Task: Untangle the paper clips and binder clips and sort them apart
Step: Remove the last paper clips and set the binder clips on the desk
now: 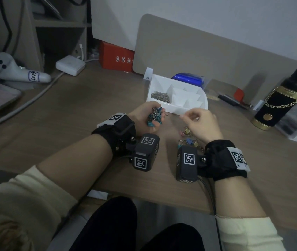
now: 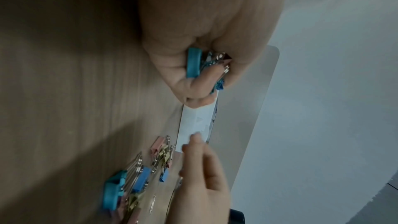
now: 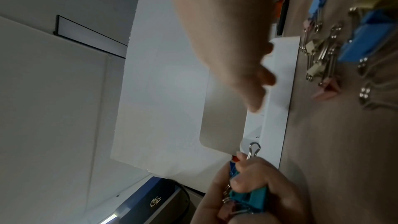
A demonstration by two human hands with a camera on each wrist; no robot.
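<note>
Teal, blue and silver show between the curled fingers of the left hand, which grips a tangled bunch of clips just above the wooden desk, in front of the white divided tray. The left wrist view shows a teal binder clip wedged in the fist with wire handles beside it, and the right wrist view shows one wire loop sticking out past the fingers.

The right hand hovers just beside it, over the loose binder clips lying on the desk — pink, yellow and blue ones, spread near the wrist. Its fingers are loosely bent with the tips drawn close, but whether they pinch a small clip I cannot tell; motion blur hides the fingertips in all views.

Paper clips already lie heaped in the tray's left compartment, while its other compartments look bare, so the sorting seems partly done. The step in hand appears to be picking the bunch apart piece by piece — the left hand as holder, the right as picker.

The next move likely calls for the right fingers to catch one exposed wire or clip, work it free without dragging the others along, then drop it in its proper place: tray for paper clips, desk pile for binder clips.
</note>
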